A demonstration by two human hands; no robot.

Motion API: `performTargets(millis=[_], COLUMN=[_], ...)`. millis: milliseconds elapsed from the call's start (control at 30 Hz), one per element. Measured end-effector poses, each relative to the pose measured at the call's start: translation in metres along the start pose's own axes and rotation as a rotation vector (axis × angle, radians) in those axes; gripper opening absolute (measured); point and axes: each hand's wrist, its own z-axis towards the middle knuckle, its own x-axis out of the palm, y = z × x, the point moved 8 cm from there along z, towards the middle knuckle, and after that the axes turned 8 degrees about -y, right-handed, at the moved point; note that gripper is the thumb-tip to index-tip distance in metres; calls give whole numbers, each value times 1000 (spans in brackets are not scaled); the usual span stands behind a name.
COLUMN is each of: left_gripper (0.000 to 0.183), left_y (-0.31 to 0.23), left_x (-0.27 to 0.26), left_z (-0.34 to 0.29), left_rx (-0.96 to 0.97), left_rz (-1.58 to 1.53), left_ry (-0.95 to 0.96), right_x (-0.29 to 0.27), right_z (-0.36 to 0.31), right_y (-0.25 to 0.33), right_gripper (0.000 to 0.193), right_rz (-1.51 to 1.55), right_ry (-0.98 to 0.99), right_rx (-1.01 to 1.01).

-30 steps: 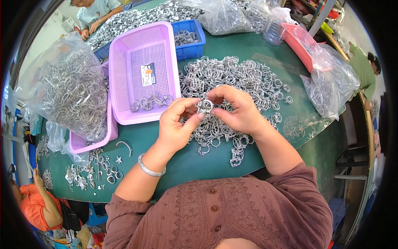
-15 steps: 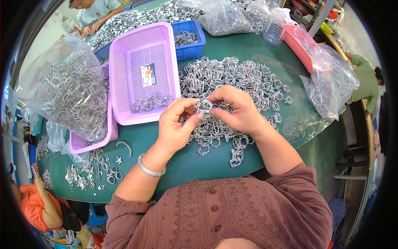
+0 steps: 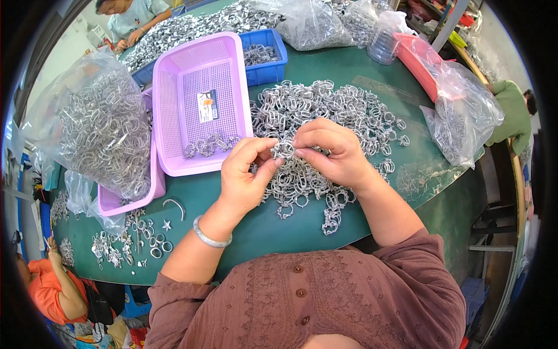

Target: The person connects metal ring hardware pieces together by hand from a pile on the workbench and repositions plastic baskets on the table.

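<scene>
Between the fingertips of both hands is a silver metal ring. My left hand pinches its left side between thumb and fingers, and a pale bangle circles that wrist. My right hand grips the ring's right side with thumb and forefinger. Below and beyond the hands spreads a large heap of similar silver rings on the green table. Left of the heap, a tilted lilac plastic basket holds several rings along its near edge and a small printed card.
A clear bag full of rings leans in a second lilac basket. Loose rings and small star pieces lie at near left. A blue bin, more bags and a red basket stand farther back. Other people sit around the table.
The ring has shifted very slightly left between my fingertips, and my right fingers have adjusted their grip. The heap and baskets stay essentially the same.
</scene>
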Motion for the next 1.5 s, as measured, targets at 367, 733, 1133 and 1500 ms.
performTargets(millis=[367,733,1133,1500], left_gripper=[28,32,32,31], left_y=[-5,-15,-13,-13], left_x=[-9,-16,-13,-13], left_z=[4,8,3,3], left_rx=[45,218,238,247], left_rz=[104,131,150,162], left_ry=[-1,-53,-31,-30], right_x=[-6,-1,4,7], right_z=[-2,-3,-3,-7], right_y=[-5,-5,-6,-9], right_gripper=[12,13,13,18], right_rz=[-3,-13,44,-47], right_ry=[-66,1,29,82], right_rx=[33,40,88,62])
